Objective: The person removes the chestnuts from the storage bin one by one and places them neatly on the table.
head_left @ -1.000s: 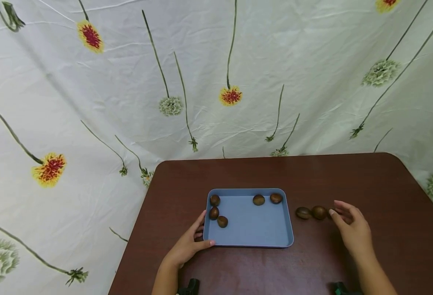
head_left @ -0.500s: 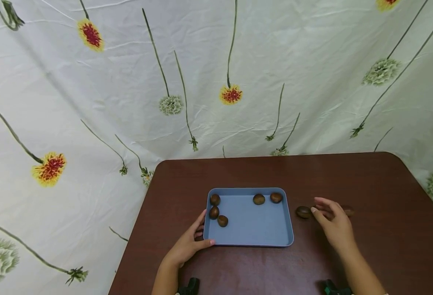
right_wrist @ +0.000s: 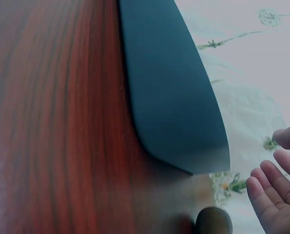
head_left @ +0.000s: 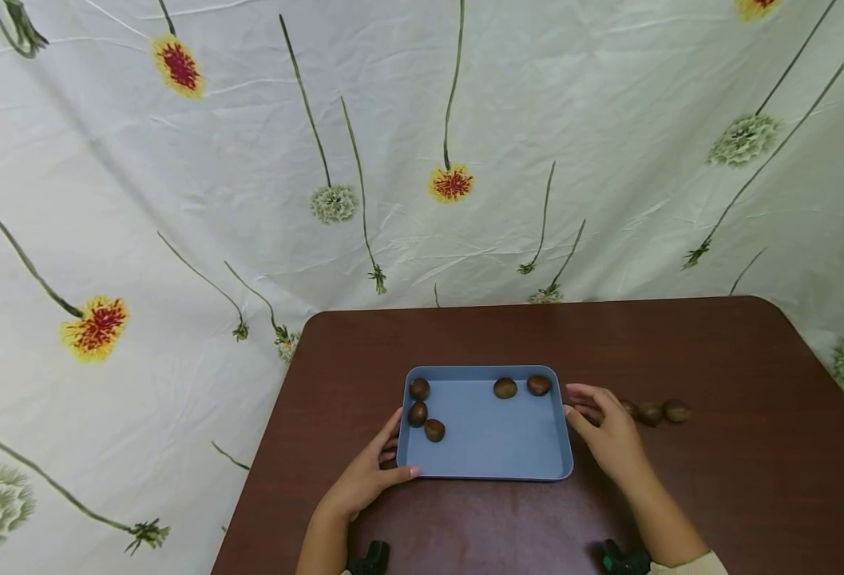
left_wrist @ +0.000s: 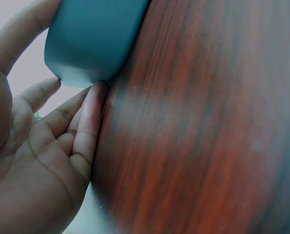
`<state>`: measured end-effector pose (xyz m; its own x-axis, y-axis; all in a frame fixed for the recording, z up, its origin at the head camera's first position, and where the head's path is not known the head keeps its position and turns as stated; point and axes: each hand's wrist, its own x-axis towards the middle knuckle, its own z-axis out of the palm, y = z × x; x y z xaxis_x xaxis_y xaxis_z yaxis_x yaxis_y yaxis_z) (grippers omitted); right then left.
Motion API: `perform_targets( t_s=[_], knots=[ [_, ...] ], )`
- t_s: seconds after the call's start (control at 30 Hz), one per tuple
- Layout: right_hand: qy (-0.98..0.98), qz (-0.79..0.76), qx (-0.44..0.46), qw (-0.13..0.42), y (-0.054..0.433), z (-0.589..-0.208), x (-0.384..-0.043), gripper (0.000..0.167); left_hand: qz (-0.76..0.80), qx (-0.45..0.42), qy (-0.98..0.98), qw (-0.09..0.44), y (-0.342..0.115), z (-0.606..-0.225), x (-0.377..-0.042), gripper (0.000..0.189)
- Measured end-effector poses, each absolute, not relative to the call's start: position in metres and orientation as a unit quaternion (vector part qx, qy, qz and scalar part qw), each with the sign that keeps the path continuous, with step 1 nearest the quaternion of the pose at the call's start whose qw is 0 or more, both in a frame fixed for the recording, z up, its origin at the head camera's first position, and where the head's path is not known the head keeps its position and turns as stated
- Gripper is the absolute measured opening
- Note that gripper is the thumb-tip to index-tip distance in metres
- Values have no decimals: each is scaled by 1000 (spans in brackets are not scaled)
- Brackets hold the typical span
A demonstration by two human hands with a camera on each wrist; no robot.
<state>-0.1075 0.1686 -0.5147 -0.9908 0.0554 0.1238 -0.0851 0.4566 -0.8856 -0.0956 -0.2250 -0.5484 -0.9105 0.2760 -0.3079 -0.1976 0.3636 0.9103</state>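
A light-blue tray (head_left: 497, 447) lies on the table. In it are several dark brown, glossy, rounded nut-like pieces, such as this one (head_left: 434, 430) near its left wall. My left hand (head_left: 364, 477) touches the tray's near left corner, its thumb along the front rim and fairly straight fingers against the side. Just outside the tray's right wall is my right hand (head_left: 612, 439), loosely spread, with nothing visible in its fingers in the right wrist view. Beyond it more brown nut-like pieces (head_left: 676, 411) stand in a row; one (right_wrist: 213, 222) shows near the fingers in that view.
The dark wood table (head_left: 752, 383) has rounded far corners. Behind it hangs a white cloth (head_left: 393, 64) printed with flowers. A dark wrist device (head_left: 369, 557) sits at each wrist.
My right hand has moved left along the row of nut-like pieces to the tray's right wall, uncovering pieces on the right and covering the leftmost one's place. My left hand and the tray stay put.
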Motion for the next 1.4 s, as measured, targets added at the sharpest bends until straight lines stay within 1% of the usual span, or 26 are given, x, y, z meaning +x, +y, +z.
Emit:
perform_targets(
  t_s=[0.23, 0.4, 0.63, 0.9, 1.4],
  knots=[
    [-864, 500, 37, 51, 155, -517, -119, 37, 570, 27, 794, 210, -225, -547, -96, 99],
    [-877, 475, 44, 58, 148, -521, -128, 36, 568, 24, 797, 207, -225, -547, -96, 98],
    [-894, 443, 40, 61, 142, -522, -140, 36, 562, 21, 801, 204, -225, -547, -96, 100],
    [-911, 408, 43, 48, 139, -523, -152, 37, 561, 20, 801, 208, -226, -547, -96, 99],
    [-955, 280, 77, 68, 132, -529, -162, 40, 550, 18, 810, 204, -224, -547, -95, 101]
  ],
)
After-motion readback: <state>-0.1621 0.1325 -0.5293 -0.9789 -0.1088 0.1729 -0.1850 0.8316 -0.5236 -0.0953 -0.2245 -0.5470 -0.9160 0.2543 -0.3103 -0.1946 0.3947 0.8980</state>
